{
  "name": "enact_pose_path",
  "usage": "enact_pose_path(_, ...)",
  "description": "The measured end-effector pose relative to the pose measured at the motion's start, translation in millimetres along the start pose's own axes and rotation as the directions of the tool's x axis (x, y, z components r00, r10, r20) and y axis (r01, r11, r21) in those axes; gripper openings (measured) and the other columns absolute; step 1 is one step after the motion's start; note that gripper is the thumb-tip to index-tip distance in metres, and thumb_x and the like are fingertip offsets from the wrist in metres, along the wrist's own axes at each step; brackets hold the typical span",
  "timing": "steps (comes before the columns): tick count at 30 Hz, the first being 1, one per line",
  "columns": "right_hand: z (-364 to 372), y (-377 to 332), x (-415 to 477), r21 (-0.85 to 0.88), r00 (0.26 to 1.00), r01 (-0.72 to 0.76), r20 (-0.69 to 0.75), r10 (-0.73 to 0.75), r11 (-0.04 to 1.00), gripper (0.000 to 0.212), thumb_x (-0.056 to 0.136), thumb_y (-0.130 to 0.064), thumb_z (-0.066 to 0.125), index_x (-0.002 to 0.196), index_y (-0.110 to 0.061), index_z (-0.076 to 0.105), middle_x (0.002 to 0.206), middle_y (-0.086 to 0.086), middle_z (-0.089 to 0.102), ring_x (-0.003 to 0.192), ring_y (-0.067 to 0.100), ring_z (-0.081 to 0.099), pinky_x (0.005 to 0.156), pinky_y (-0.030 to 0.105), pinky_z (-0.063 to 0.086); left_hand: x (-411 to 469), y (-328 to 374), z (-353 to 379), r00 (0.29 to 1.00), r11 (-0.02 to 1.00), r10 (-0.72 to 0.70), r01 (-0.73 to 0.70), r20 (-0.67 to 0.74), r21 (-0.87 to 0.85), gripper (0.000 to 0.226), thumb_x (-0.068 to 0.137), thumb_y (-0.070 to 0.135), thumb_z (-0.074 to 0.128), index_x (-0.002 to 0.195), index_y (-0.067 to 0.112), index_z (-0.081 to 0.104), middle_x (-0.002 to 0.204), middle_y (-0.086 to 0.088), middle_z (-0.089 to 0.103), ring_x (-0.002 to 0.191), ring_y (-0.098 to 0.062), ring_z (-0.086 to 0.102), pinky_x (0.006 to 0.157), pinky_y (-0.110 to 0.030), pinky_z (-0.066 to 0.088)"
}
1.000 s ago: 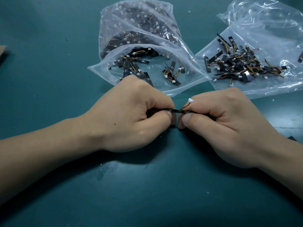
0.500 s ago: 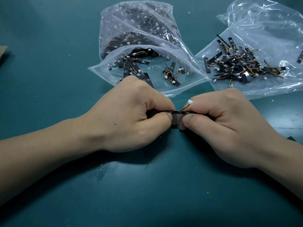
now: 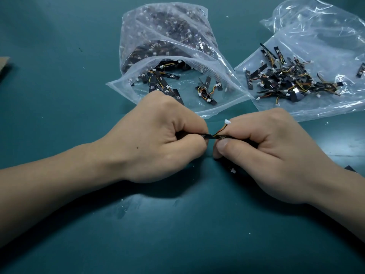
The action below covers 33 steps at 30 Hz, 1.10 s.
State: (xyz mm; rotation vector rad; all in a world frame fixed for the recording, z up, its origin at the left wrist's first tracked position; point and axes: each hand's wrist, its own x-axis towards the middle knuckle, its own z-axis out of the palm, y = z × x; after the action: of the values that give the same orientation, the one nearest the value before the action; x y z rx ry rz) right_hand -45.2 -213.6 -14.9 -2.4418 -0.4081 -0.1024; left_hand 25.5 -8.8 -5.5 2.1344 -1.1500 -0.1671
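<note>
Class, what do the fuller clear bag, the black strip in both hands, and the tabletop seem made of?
Fuller bag: thin glossy plastic film; it creases, glints, shows contents. Black strip: probably matte circuit board, with coloured wires attached. Tabletop: teal mat, perhaps rubber; faint sheen.

The table (image 3: 59,119) is dark blue-green all over, with tiny white specks on it. The little strip (image 3: 214,137) is black, its thin wires (image 3: 221,131) are orange and yellow, and the plug (image 3: 227,122) at their end is white. The middle bag (image 3: 158,36) and the right bag (image 3: 320,40) are see-through and shiny, the loose strips (image 3: 276,75) in them are black with yellow and orange wires and white plugs, and the card scrap (image 3: 3,64) is brown.
</note>
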Motion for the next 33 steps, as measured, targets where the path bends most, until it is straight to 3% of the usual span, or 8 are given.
enact_pose_path(3, -1.4, -1.2, -0.7, 0.021, 1.0, 0.007, -0.022, -0.006, 1.0, 0.027, 0.094, -0.028, 0.055, 0.07, -0.019, 0.063, 0.06, -0.01, 0.059, 0.061, 0.017, 0.058, 0.057, 0.042, 0.045, 0.1, -0.6, -0.3, 1.0, 0.998, -0.03, 0.03, 0.004, -0.049, 0.027, 0.085, 0.019, 0.06, 0.059, 0.011, 0.064, 0.048, 0.005, 0.044, 0.046, -0.014, 0.043, 0.048, -0.023, 0.033)
enact_pose_path(7, -1.5, 0.7, -1.4, -0.053, 1.0, 0.028, -0.008, -0.029, 0.998, 0.036, 0.096, -0.032, 0.05, 0.064, -0.015, 0.053, 0.056, -0.004, 0.047, 0.058, 0.018, 0.051, 0.054, 0.045, 0.041, -0.1, -0.9, -0.6, 0.999, 0.999, -0.034, 0.034, 0.011, -0.035, 0.027, 0.083, 0.019, 0.059, 0.058, 0.011, 0.062, 0.047, 0.004, 0.043, 0.045, -0.015, 0.043, 0.048, -0.026, 0.033)
enact_pose_path(15, -0.4, 0.6, -1.3, -0.042, 0.997, 0.077, 0.026, -0.076, 0.996, 0.039, 0.098, -0.038, 0.045, 0.066, -0.016, 0.056, 0.06, -0.003, 0.055, 0.06, 0.016, 0.055, 0.057, 0.044, 0.043, 1.6, -0.9, -2.8, 0.999, 0.998, 0.043, -0.042, 0.032, -0.037, 0.022, 0.079, 0.004, 0.056, 0.059, -0.004, 0.055, 0.052, -0.011, 0.035, 0.049, -0.021, 0.034, 0.048, -0.032, 0.033)
enact_pose_path(18, -1.1, 0.2, -1.5, -0.013, 0.998, 0.069, 0.011, -0.069, 0.998, 0.041, 0.1, -0.04, 0.043, 0.068, -0.019, 0.058, 0.06, -0.007, 0.057, 0.059, 0.014, 0.056, 0.058, 0.042, 0.045, -0.3, -3.1, -2.8, 1.0, 0.995, 0.024, -0.025, -0.015, -0.095, 0.018, 0.086, 0.008, 0.056, 0.076, 0.006, 0.071, 0.051, -0.001, 0.047, 0.05, -0.016, 0.044, 0.05, -0.025, 0.037)
enact_pose_path(22, -1.8, 2.0, -1.0, 0.092, 0.996, 0.078, -0.051, -0.073, 0.993, 0.04, 0.094, -0.031, 0.047, 0.056, -0.027, 0.035, 0.051, -0.005, 0.032, 0.047, 0.009, 0.034, 0.049, 0.024, 0.028, 0.1, -3.2, -1.4, 0.994, 0.992, -0.038, 0.025, -0.104, -0.123, 0.033, 0.086, 0.011, 0.055, 0.114, 0.02, 0.069, 0.047, 0.008, 0.044, 0.046, -0.011, 0.04, 0.053, -0.013, 0.031)
enact_pose_path(24, 0.3, 2.4, -1.7, 0.218, 0.99, 0.06, -0.135, -0.031, 0.974, 0.041, 0.096, -0.029, 0.048, 0.056, -0.019, 0.042, 0.052, 0.003, 0.035, 0.048, 0.009, 0.033, 0.049, 0.024, 0.028, 0.8, -4.0, 0.1, 0.99, 0.99, -0.066, 0.049, -0.125, -0.134, 0.035, 0.085, 0.011, 0.055, 0.117, 0.023, 0.063, 0.047, 0.006, 0.045, 0.044, -0.013, 0.04, 0.052, -0.013, 0.031)
enact_pose_path(28, -2.9, 2.6, 3.4, 0.493, 0.917, -0.043, -0.326, 0.231, 0.869, 0.033, 0.11, -0.031, 0.05, 0.089, -0.018, 0.073, 0.054, 0.004, 0.053, 0.045, 0.008, 0.039, 0.045, 0.015, 0.033, 1.0, -4.8, 2.2, 0.987, 0.997, -0.061, 0.052, -0.147, -0.064, 0.026, 0.087, 0.009, 0.057, 0.106, 0.023, 0.068, 0.048, 0.006, 0.045, 0.046, -0.012, 0.041, 0.053, -0.012, 0.031)
enact_pose_path(33, 4.7, -0.9, 0.0, -0.09, 0.993, -0.062, -0.103, 0.053, 0.994, 0.048, 0.102, -0.048, 0.041, 0.068, -0.02, 0.06, 0.053, -0.008, 0.05, 0.052, 0.012, 0.048, 0.054, 0.038, 0.043, -0.7, 0.1, 3.6, 0.995, 0.988, 0.005, -0.021, 0.101, 0.152, 0.024, 0.089, 0.037, 0.056, 0.093, 0.03, 0.078, 0.06, 0.01, 0.055, 0.056, -0.012, 0.048, 0.064, -0.032, 0.052)
